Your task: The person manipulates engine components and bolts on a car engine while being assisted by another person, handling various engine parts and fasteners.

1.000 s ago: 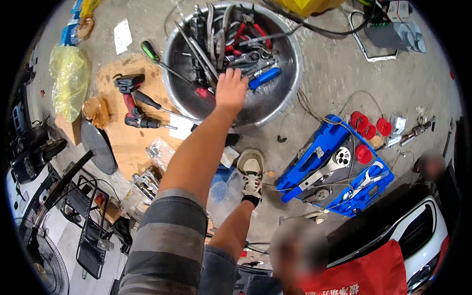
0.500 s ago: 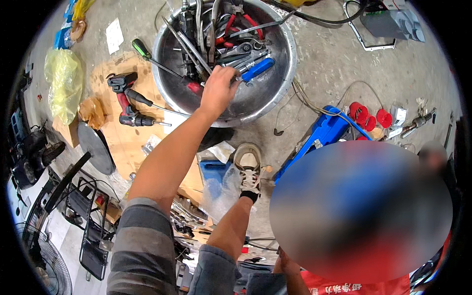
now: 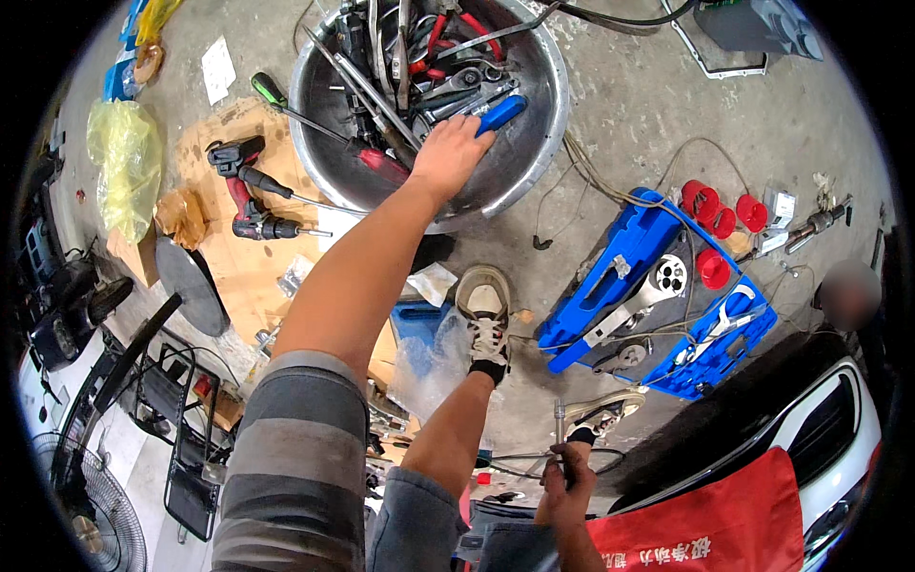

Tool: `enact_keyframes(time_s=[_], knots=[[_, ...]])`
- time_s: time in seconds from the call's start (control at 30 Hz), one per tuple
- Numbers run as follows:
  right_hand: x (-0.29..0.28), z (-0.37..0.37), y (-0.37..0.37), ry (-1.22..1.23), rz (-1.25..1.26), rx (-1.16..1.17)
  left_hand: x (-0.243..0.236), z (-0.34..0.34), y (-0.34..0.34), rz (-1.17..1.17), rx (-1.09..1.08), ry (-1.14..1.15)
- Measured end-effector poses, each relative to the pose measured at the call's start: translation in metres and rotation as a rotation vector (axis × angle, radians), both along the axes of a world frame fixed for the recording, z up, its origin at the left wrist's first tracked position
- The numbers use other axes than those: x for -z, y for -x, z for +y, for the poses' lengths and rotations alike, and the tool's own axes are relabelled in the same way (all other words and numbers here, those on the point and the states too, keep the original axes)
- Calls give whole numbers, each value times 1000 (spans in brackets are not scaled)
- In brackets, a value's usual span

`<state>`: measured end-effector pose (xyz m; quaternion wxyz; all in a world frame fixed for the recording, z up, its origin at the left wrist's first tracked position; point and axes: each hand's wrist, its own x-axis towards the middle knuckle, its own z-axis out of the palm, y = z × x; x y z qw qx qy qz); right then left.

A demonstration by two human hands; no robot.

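Observation:
My left hand (image 3: 450, 157) reaches into a wide metal bowl (image 3: 303, 143) full of hand tools. Its fingers are closed around the lower end of a blue handle (image 3: 502, 113); the rest of that tool is hidden. Beside the hand lie a long-shafted screwdriver with a red handle (image 3: 384, 166), a ratchet (image 3: 464, 80), wrenches and red-handled pliers (image 3: 496, 46). Low on the right, close to my knee, my right hand (image 3: 569, 488) grips a slim tool with a chrome shaft (image 3: 559, 419) that points up. The fingers cover its lower part.
Right of my feet, an open blue tool case (image 3: 593, 286) holds a large chrome ratchet (image 3: 658, 286). Red cups (image 3: 701, 202) stand behind it. A cordless drill (image 3: 246, 195) lies on cardboard (image 3: 205, 133) left of the bowl. A white car (image 3: 843, 419) stands lower right; cords cross the floor.
My left hand has moved slightly right, farther over the blue handle. The blurred patch at lower right is gone, showing the tool case and my right hand with its tool.

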<state>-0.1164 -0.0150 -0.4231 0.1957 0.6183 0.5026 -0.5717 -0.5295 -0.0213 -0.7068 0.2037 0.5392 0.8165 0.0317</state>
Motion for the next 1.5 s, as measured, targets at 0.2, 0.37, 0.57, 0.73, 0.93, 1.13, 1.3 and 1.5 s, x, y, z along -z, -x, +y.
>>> enact_keyframes(time_s=[0.2, 0.37, 0.57, 0.73, 0.93, 1.13, 1.3, 1.5], knots=[[4, -1, -10, 21, 53, 111, -30, 0, -24, -601, -560, -356], [0, 3, -6, 37, 13, 61, -127, 11, -53, -1165, -822, -314], [-9, 11, -9, 3, 64, -15, -218, 8, -74, -1789, -1068, -510], [-13, 25, -13, -52, 196, 8, -243, 10, -97, -1638, -974, -454], [-18, 36, -28, -70, 181, 61, -251, 20, -126, -1222, -791, -484], [-25, 40, -44, -74, 182, 119, -262, 38, -158, -1333, -900, -548], [-29, 38, -69, -27, 180, 264, -269, 55, -184, -1417, -894, -460], [-46, 50, -88, 11, 210, 364, -254, 59, -228, -1999, -1104, -405]])
